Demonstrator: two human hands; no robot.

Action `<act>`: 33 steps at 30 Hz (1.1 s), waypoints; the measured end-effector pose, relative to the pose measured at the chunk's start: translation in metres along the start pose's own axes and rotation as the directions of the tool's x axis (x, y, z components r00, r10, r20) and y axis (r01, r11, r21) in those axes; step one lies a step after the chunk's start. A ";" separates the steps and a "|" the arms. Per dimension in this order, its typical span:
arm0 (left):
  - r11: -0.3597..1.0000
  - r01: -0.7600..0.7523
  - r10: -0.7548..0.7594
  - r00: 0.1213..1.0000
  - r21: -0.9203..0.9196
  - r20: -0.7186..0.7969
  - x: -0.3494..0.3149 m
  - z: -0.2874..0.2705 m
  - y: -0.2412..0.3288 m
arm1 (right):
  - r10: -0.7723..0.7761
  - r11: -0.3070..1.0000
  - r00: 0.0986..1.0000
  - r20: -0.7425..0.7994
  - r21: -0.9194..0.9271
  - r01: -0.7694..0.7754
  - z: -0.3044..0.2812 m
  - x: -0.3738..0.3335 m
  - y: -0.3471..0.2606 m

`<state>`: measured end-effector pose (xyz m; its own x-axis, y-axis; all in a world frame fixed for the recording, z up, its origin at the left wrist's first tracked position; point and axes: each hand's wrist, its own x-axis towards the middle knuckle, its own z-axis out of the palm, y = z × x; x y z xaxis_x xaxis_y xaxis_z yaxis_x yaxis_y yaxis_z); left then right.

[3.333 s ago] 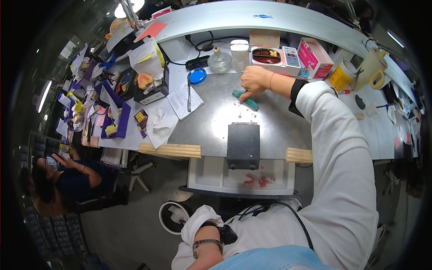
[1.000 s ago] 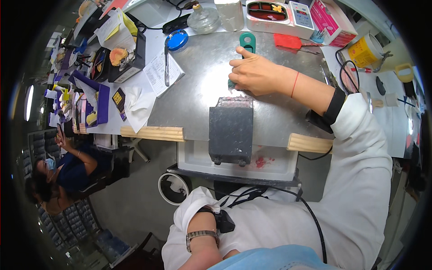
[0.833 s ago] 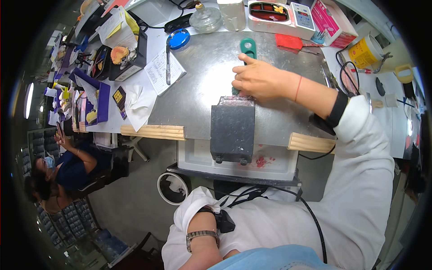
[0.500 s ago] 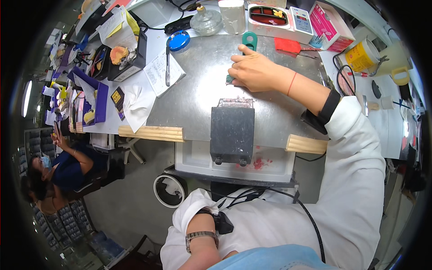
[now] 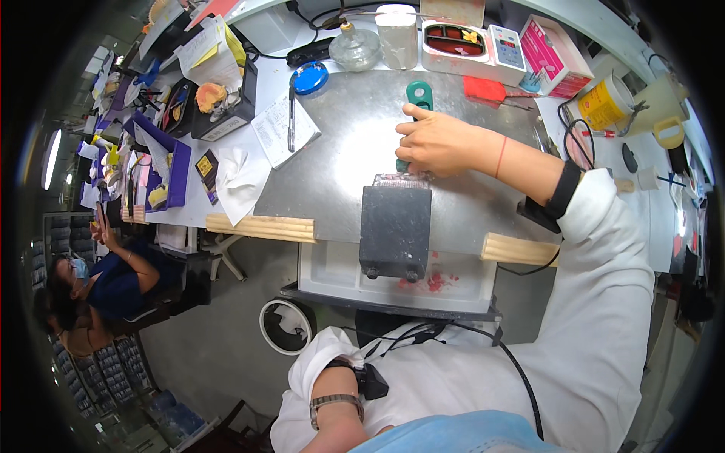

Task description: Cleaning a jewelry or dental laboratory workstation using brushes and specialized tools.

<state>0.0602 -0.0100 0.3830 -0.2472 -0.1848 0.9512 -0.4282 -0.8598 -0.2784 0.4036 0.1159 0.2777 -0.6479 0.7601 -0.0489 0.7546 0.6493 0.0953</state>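
Dark block (image 5: 396, 234): sits in front of you at the near edge of the metal sheet (image 5: 468, 211), its near end overhanging the open drawer (image 5: 332, 272), its far end carrying a pinkish-stained strip.
Your right hand (image 5: 444, 146): just beyond the block and slightly right of it, back upward, fingers curled closed around the green tool.
Green tool (image 5: 420, 94): straight beyond the block, its holed far end poking out past your fingers, its other end near the stained strip; whether those two touch, I cannot tell.
Your left hand: out of view, so its state cannot be told; your wristwatch (image 5: 336, 406) shows closer to you than the block, to its left.
Wooden strips (image 5: 260, 226): one left and one right of the block.
Notepad (image 5: 272, 136): beyond the block and to its left, a pen (image 5: 291, 121) lying on it.
Red-headed tool (image 5: 483, 89): beyond the block, to its right.
Red scraps (image 5: 436, 283): in the drawer, beside the block's near end, rightward.
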 end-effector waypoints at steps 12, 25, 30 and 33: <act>0.988 0.032 -0.015 0.994 0.152 -0.109 -0.015 0.021 -0.014 | -0.055 0.998 0.984 -0.167 0.015 0.058 0.011 0.040 0.005; 0.997 0.072 -0.072 0.997 -0.015 0.035 -0.013 -0.001 -0.012 | 0.075 0.995 0.990 -0.121 0.072 -0.066 0.013 -0.030 -0.007; 0.998 0.055 -0.052 0.997 0.044 -0.063 -0.012 0.015 -0.012 | 0.137 0.990 0.982 -0.129 0.045 -0.132 0.011 -0.042 -0.019; 0.994 0.029 -0.014 0.990 0.103 -0.137 -0.009 0.017 -0.009 | 0.221 0.975 0.972 -0.083 0.042 -0.218 0.008 -0.049 -0.025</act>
<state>0.0814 -0.0086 0.3795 -0.3576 -0.1056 0.9279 -0.3433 -0.9092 -0.2358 0.4169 0.0623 0.2695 -0.4718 0.8800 0.0555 0.8813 0.4686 0.0613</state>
